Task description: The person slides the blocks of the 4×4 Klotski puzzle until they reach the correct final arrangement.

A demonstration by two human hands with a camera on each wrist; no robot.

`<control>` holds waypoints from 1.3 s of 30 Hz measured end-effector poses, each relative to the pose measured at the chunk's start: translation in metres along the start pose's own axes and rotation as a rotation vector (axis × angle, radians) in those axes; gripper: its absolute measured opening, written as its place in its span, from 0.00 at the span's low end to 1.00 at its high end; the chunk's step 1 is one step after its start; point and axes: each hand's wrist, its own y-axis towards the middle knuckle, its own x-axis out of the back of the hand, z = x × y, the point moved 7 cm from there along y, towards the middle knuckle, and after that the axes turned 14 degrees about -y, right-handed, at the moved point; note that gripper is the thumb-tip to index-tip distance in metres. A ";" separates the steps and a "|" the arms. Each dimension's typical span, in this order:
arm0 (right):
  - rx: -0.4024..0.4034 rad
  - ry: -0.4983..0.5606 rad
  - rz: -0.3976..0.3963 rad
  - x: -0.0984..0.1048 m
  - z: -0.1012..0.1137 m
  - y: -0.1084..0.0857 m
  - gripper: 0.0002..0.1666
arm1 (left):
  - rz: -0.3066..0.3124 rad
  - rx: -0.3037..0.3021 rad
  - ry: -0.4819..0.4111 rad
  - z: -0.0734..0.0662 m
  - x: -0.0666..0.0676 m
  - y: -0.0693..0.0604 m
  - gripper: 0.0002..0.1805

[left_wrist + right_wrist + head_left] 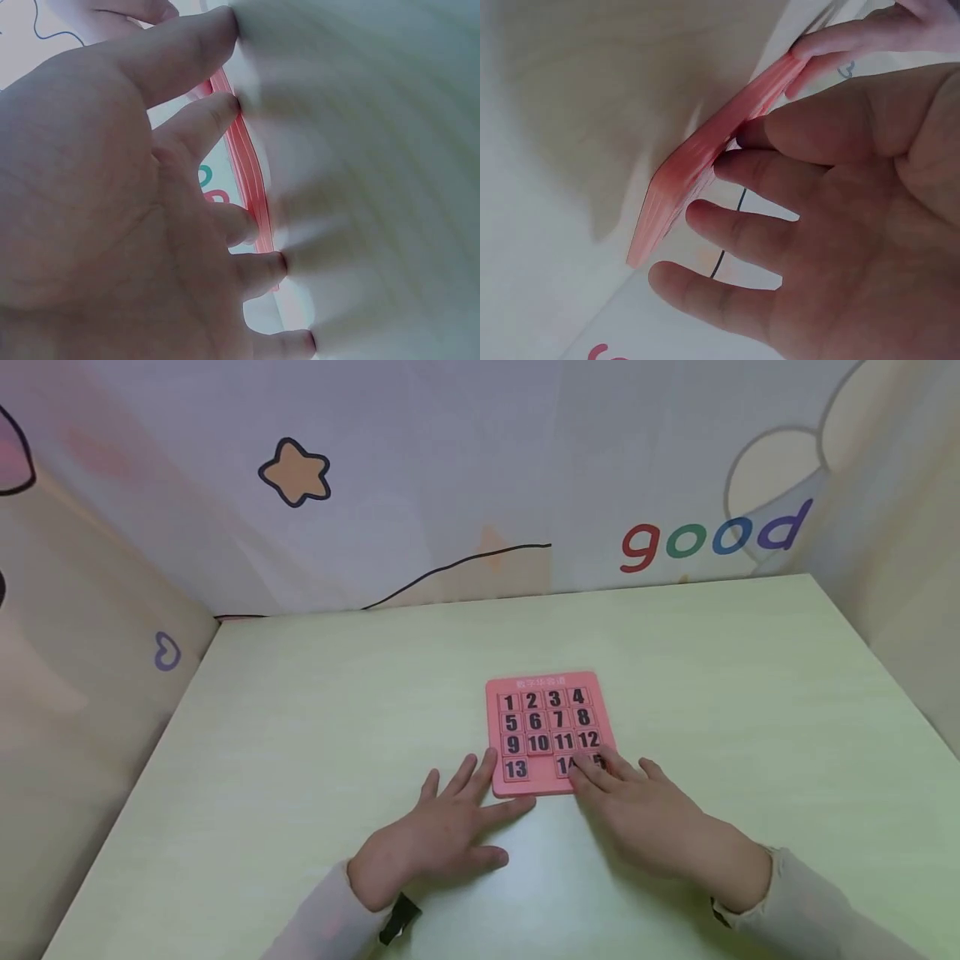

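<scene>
A pink sliding number puzzle (pixel 541 767) lies flat on the table, numbered tiles in rows. In its bottom row a gap shows between tile 13 (pixel 516 769) and tile 14 (pixel 562 766). My left hand (pixel 442 835) is spread on the table, its fingertips at the puzzle's left side and near edge. My right hand (pixel 652 822) reaches over the lower right corner; its fingertips rest on tiles 14 and 15, partly hiding them. The left wrist view shows the puzzle's pink edge (pixel 247 169) behind extended fingers. From the right wrist, the pink side (pixel 694 161) appears beside the fingertips.
The pale green table (pixel 337 710) extends around the puzzle. A printed cloth backdrop (pixel 450 468) with a star and the word "good" rises behind the table's far edge. A black strap (pixel 400 918) hangs at the left cuff.
</scene>
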 end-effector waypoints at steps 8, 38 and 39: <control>0.002 0.017 -0.014 -0.008 0.014 0.008 0.30 | -0.013 -0.005 0.003 0.004 -0.005 -0.003 0.37; -0.042 -0.014 -0.034 -0.012 0.008 0.006 0.29 | -0.054 -0.014 0.004 0.015 -0.003 -0.010 0.37; -0.045 -0.012 -0.032 -0.012 0.009 0.007 0.30 | -0.054 -0.013 0.007 0.015 -0.002 -0.010 0.37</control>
